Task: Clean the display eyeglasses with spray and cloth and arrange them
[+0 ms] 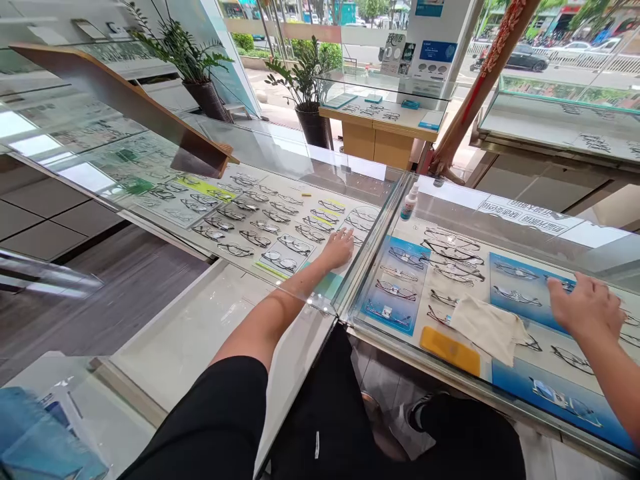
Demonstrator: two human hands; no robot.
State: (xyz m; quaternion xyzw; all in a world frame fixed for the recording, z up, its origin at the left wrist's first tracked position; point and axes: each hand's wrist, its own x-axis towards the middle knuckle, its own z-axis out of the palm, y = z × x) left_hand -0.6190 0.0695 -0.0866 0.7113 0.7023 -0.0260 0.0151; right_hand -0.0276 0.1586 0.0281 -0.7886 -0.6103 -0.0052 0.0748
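My left hand rests on the glass top of the left display case, fingers stretched out with nothing in them. Rows of eyeglasses lie under that glass. Over the right display case, my right hand is open with its fingers apart, at or just above the glass. Left of it lies a crumpled cream cloth, beside a yellow-orange phone or phone case. A small spray bottle stands near the corner where the cases meet. More glasses sit on blue cards inside.
A pulled-out white drawer is below the left case. A wood-framed panel, probably a mirror, leans over that case's far end. Potted plants and another display counter stand by the window. My legs are between the cases.
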